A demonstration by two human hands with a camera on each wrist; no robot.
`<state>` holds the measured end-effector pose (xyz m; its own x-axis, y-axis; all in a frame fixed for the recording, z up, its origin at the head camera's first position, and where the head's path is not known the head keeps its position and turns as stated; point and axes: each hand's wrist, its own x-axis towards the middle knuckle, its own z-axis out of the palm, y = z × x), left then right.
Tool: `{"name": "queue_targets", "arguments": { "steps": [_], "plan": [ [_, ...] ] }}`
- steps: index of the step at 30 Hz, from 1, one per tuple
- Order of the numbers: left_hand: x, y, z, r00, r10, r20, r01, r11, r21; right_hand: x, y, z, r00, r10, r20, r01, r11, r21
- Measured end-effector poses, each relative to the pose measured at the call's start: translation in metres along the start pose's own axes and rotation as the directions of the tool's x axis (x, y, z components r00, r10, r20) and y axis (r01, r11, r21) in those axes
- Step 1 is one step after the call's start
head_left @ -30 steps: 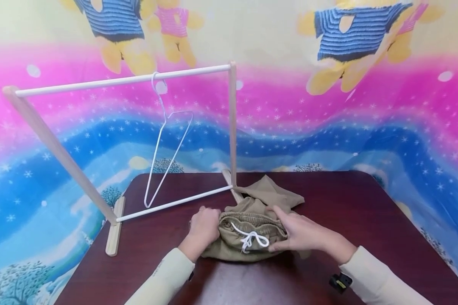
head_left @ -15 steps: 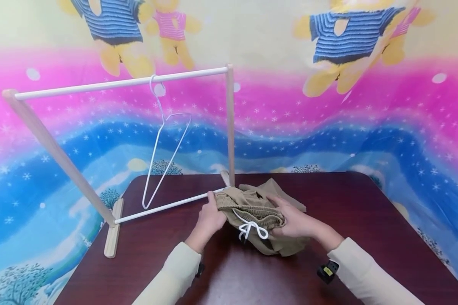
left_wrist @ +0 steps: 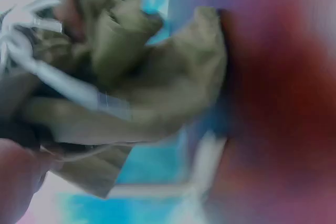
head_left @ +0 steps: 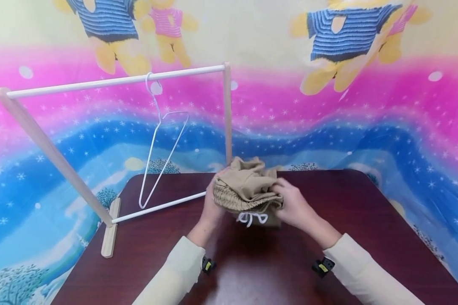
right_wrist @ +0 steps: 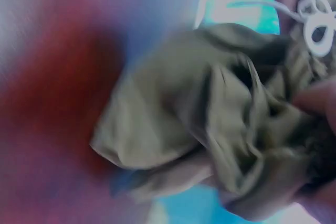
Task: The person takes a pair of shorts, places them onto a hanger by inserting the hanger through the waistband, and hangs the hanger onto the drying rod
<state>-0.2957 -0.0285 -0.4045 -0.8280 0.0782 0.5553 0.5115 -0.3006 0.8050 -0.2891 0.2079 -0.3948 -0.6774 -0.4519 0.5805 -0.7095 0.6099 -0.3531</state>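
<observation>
Khaki drawstring pants (head_left: 248, 182), bunched up, are held between both hands above the table, their gathered waistband facing me. My left hand (head_left: 212, 205) grips the left end of the waistband. At the right end, my right hand (head_left: 295, 205) grips the waistband, its fingers partly hidden by the folds. A white drawstring bow (head_left: 252, 218) hangs at the front. In the left wrist view the loose cloth (left_wrist: 173, 87) droops toward the table, blurred. The right wrist view shows crumpled folds (right_wrist: 152, 114) hanging beneath the hands.
A wooden rack (head_left: 53, 148) with white rods stands at the left of the dark red table (head_left: 351, 220). From its top rod hangs a white wire hanger (head_left: 149, 156). A printed backdrop (head_left: 290, 106) with bears and snowflakes lies behind.
The pants have been raised off the table, and their waistband has tipped so that cloth folds over its top. Both hands have moved up and away from me with them.
</observation>
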Motion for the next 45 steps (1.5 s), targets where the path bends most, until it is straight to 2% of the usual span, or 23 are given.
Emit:
{"name": "queue_targets", "arguments": {
  "steps": [1,2,3,5,7,9,10,11,12,13,14,15,17,20,24,27,31,32,34,37,39,42,45],
  "plan": [
    [0.004,0.005,-0.003,0.995,0.097,0.014,-0.098,0.987,0.13,0.003,-0.001,-0.006,0.998,-0.027,-0.057,0.025,0.999,-0.027],
    [0.009,0.01,-0.006,0.984,0.175,0.027,-0.176,0.944,0.278,0.005,-0.002,-0.012,0.994,-0.053,-0.099,0.048,0.998,-0.052],
    [0.01,0.015,-0.01,0.974,0.226,0.03,-0.216,0.87,0.442,0.006,-0.003,-0.017,0.991,-0.066,-0.119,0.059,0.996,-0.066],
    [0.014,0.023,-0.019,0.967,0.245,0.065,-0.22,0.684,0.695,0.005,-0.002,-0.026,0.992,-0.064,-0.112,0.054,0.994,-0.096],
    [0.012,0.028,-0.028,0.985,0.155,0.074,-0.139,0.464,0.875,0.001,0.001,-0.031,0.998,-0.026,-0.056,0.018,0.991,-0.134],
    [0.006,0.027,-0.039,0.995,0.01,0.097,-0.097,0.243,0.965,-0.007,0.005,-0.034,0.999,0.023,0.025,-0.018,0.982,-0.188],
    [0.002,0.025,-0.045,0.99,-0.073,0.12,-0.107,0.164,0.981,-0.011,0.008,-0.034,0.997,0.047,0.066,-0.032,0.978,-0.205],
    [-0.004,0.023,-0.051,0.977,-0.151,0.149,-0.134,0.106,0.985,-0.016,0.011,-0.034,0.992,0.066,0.106,-0.042,0.976,-0.214],
    [-0.009,0.019,-0.056,0.958,-0.216,0.188,-0.175,0.077,0.981,-0.022,0.013,-0.034,0.986,0.081,0.148,-0.049,0.976,-0.213],
    [-0.015,0.016,-0.062,0.936,-0.268,0.227,-0.215,0.076,0.974,-0.027,0.016,-0.034,0.979,0.087,0.184,-0.049,0.978,-0.201],
    [-0.02,0.014,-0.067,0.914,-0.305,0.265,-0.248,0.096,0.964,-0.032,0.019,-0.035,0.973,0.085,0.216,-0.046,0.983,-0.179],
    [-0.025,0.012,-0.072,0.897,-0.329,0.295,-0.267,0.13,0.955,-0.036,0.021,-0.036,0.968,0.078,0.24,-0.044,0.989,-0.141],
    [-0.032,0.012,-0.08,0.885,-0.333,0.326,-0.272,0.198,0.942,-0.043,0.026,-0.041,0.967,0.04,0.253,-0.026,0.998,-0.061],
    [-0.032,0.02,-0.088,0.919,-0.261,0.294,-0.218,0.285,0.933,-0.046,0.032,-0.052,0.986,-0.025,0.168,0.024,1.0,0.006],
    [-0.023,0.037,-0.087,0.97,-0.087,0.225,-0.184,0.338,0.923,-0.037,0.031,-0.068,0.995,-0.097,-0.013,0.097,0.995,-0.008],
    [-0.016,0.053,-0.08,0.981,0.045,0.189,-0.192,0.382,0.904,-0.029,0.024,-0.08,0.978,-0.18,-0.109,0.18,0.984,-0.012],
    [-0.012,0.075,-0.071,0.972,0.165,0.167,-0.227,0.47,0.853,-0.025,0.015,-0.095,0.95,-0.26,-0.173,0.265,0.964,0.003],
    [-0.012,0.077,-0.071,0.968,0.178,0.177,-0.242,0.474,0.847,-0.025,0.014,-0.097,0.947,-0.272,-0.17,0.277,0.961,0.007],
    [-0.014,0.077,-0.073,0.962,0.164,0.219,-0.27,0.456,0.848,-0.029,0.015,-0.096,0.948,-0.289,-0.133,0.293,0.956,0.013],
    [-0.025,0.059,-0.083,0.947,0.068,0.314,-0.316,0.381,0.869,-0.04,0.022,-0.08,0.964,-0.267,0.011,0.266,0.963,0.034],
    [-0.037,0.043,-0.09,0.928,-0.027,0.372,-0.342,0.339,0.877,-0.05,0.026,-0.066,0.965,-0.219,0.144,0.214,0.975,0.054],
    [-0.053,0.025,-0.096,0.89,-0.157,0.429,-0.362,0.328,0.872,-0.063,0.03,-0.048,0.93,-0.119,0.349,0.105,0.993,0.058],
    [-0.062,0.019,-0.097,0.859,-0.236,0.455,-0.363,0.348,0.865,-0.069,0.032,-0.039,0.871,-0.039,0.491,0.011,0.998,0.061]
  ]
}}
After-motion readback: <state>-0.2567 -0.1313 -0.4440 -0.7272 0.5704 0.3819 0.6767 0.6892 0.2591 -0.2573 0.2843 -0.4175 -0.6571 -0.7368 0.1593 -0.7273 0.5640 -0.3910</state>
